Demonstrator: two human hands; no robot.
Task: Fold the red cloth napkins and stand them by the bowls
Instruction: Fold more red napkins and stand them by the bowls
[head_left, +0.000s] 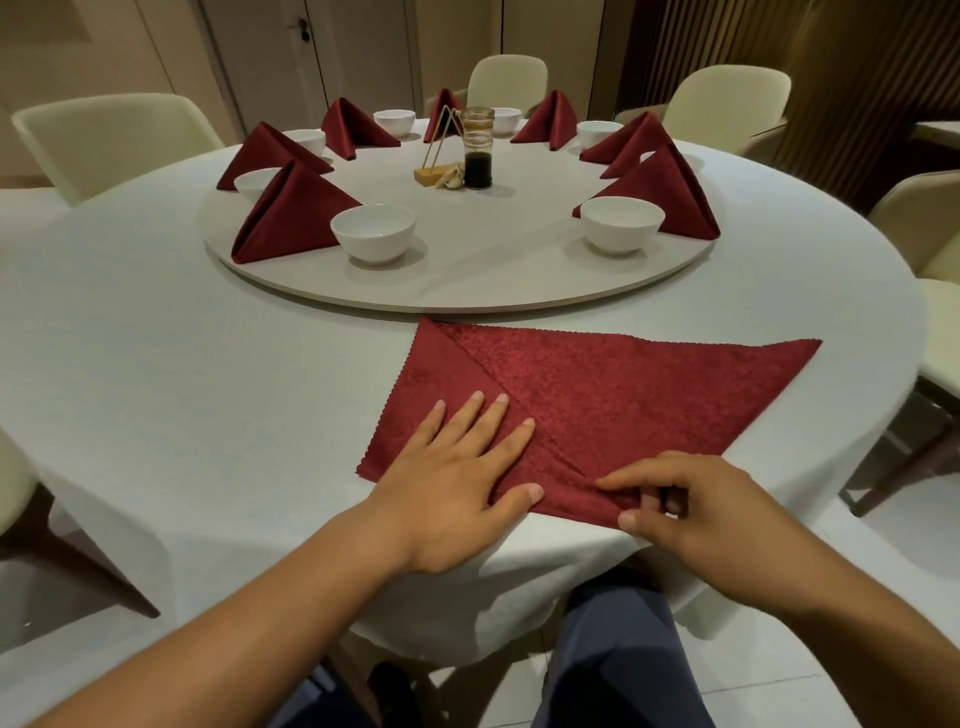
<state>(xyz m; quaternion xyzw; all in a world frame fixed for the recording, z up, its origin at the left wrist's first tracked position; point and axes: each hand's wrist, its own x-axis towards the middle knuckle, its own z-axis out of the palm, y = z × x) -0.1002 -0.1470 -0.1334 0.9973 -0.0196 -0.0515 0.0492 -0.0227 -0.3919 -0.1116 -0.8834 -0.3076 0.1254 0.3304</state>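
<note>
1. Nearest to us, our right hand (691, 509) has its fingers curled. Its thumb and fingertips pinch the near tip of the flat red napkin (623, 395) at the worktop's front edge.
2. Just left of it, our left hand (457, 483) lies released and flat, with straight, spread fingers pressing down on the napkin's folded left flap.
3. The flat red napkin lies on the white-clothed worktop (156, 364), between us and the turntable (493, 291). Its far edge almost touches the turntable's rim.
4. Its long axis runs left to right along that straight far edge. The unfolded right corner points right and slightly away from us, and the near tip points toward us. The left flap is turned down, with its crease slanting from the far left corner to the pinched tip.
5. On the turntable's near side stand two white bowls, a left bowl (373, 231) and a right bowl (622, 224).
6. A folded napkin (291, 215) stands as a peaked tent just left of the left bowl, and a second tent (670, 192) stands just behind and right of the right bowl.
7. Farther round the ring we see more bowls paired with upright red tents.
8. At the centre stand a dark sauce bottle (478, 156) and a wooden stand (439, 171).
9. Pale chairs (119, 140) ring the far side.
</note>
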